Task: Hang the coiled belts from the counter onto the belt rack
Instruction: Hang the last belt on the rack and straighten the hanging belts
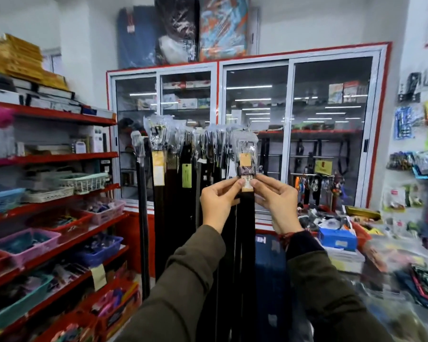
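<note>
Both hands pinching belt [246,166] tag — unreadable

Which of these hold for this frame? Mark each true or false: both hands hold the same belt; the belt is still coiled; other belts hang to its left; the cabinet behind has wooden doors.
1. Both hands, left hand and right hand, pinch the same belt: true.
2. That belt is coiled: false, it hangs straight down.
3. Other belts hang left of it: true.
4. The cabinet has wooden doors: false, they are glass.
</note>
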Motion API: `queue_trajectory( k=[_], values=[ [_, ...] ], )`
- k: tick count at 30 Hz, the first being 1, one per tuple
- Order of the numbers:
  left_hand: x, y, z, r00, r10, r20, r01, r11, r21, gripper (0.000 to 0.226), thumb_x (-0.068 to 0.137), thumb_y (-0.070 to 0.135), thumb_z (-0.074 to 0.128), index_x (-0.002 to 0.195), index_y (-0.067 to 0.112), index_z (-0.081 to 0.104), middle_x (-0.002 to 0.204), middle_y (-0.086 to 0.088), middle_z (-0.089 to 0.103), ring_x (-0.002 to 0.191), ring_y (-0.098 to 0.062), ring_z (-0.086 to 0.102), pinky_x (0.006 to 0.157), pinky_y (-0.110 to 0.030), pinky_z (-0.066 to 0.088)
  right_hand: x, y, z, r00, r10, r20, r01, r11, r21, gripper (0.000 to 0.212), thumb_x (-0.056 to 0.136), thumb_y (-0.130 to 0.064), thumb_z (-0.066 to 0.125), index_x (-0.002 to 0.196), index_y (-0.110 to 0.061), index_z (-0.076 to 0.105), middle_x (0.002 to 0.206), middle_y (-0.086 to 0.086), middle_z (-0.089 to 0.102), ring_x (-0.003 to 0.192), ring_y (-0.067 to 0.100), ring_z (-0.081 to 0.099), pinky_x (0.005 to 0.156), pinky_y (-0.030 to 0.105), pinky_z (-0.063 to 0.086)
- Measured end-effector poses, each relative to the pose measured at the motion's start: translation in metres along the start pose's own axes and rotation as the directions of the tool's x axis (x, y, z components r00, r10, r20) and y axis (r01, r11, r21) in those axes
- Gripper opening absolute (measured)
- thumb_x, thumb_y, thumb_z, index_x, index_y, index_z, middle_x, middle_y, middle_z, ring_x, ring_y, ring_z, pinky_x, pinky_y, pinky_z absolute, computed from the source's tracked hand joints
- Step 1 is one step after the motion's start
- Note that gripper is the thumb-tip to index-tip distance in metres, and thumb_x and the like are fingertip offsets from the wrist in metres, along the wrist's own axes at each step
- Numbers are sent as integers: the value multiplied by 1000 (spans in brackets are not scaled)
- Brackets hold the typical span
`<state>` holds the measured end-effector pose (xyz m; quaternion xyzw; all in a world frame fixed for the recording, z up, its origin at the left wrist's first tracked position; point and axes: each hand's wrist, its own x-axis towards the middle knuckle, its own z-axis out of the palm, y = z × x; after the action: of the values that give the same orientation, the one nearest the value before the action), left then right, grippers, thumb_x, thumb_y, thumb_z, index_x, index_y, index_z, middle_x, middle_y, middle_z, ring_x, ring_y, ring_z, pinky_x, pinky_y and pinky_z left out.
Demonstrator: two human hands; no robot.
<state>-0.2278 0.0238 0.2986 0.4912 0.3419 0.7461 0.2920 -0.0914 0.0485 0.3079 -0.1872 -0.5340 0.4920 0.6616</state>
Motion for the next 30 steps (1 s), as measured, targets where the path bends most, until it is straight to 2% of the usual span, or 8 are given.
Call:
queue_trajectory(
  k=[7, 12, 15, 17, 21, 24, 27, 30],
  values=[
    [46, 33, 28, 1000, 17, 6, -17, 999, -28, 25, 87, 17, 79, 105, 0, 78, 82, -4, 78, 65, -2, 73, 56, -16, 57, 40, -30, 14, 998, -43, -48, 44, 999, 17, 31, 86, -4, 77, 116, 1, 73, 102, 15, 79, 89, 22, 76, 75, 31, 65],
    [59, 37, 35, 1000, -28, -4, 28, 999, -18, 26, 87, 23, 80, 103, 3, 79, 91, -11, 78, 76, -14, 72, 59, -18, 57, 54, -39, 15, 999, -11, -43, 12, 1000, 28, 32, 86, -3, 76, 117, 6, 71, 92, 13, 78, 72, 11, 77, 63, 25, 63],
    [59, 34, 35, 998, -65, -2, 65, 998, -14, 32, 87, 24, 80, 107, -1, 77, 98, -16, 79, 73, -14, 71, 60, -18, 58, 57, -35, 11, 999, 24, -38, -23, 1000, 11, 30, 86, -4, 77, 114, 5, 72, 80, 6, 80, 68, 9, 77, 57, 21, 60],
    [58, 29, 33, 996, -87, 0, 87, 996, -22, 33, 87, 24, 80, 109, -1, 77, 98, -14, 78, 71, -11, 71, 59, -18, 58, 57, -32, 11, 999, 39, -34, -40, 999, -27, 32, 85, -6, 78, 115, 4, 72, 85, 9, 80, 71, 10, 78, 58, 21, 60],
    [60, 18, 26, 997, -68, -29, 69, 997, 22, 33, 87, 27, 79, 110, 2, 77, 104, -17, 79, 91, -25, 77, 72, -30, 64, 59, -19, 11, 999, 21, -30, -25, 990, -140, 31, 89, -8, 75, 118, 0, 70, 113, 25, 75, 102, 32, 74, 82, 39, 63],
    [59, 11, 22, 998, 8, -56, 0, 990, 139, 32, 94, 30, 71, 113, 5, 76, 106, -17, 78, 106, -33, 74, 91, -47, 62, 56, -7, 11, 999, -42, -25, 34, 965, -261, 30, 95, -11, 68, 125, -5, 68, 114, 23, 74, 99, 27, 74, 76, 33, 63],
    [53, 5, 18, 981, 190, -26, -164, 902, 400, 36, 101, 33, 58, 128, 12, 69, 121, -8, 74, 109, -20, 69, 99, -42, 57, 50, 7, 10, 967, -253, -34, 213, 872, -440, 32, 103, -18, 57, 134, -10, 61, 126, 14, 70, 114, 23, 69, 91, 39, 61],
    [49, -1, 11, 923, 368, 116, -367, 745, 557, 45, 106, 35, 47, 147, 19, 51, 148, 0, 56, 133, -12, 53, 114, -31, 42, 44, 19, 5, 915, -380, 138, 392, 750, -534, 42, 107, -21, 45, 150, -20, 45, 155, -1, 49, 143, 11, 45, 119, 32, 38]
  ],
)
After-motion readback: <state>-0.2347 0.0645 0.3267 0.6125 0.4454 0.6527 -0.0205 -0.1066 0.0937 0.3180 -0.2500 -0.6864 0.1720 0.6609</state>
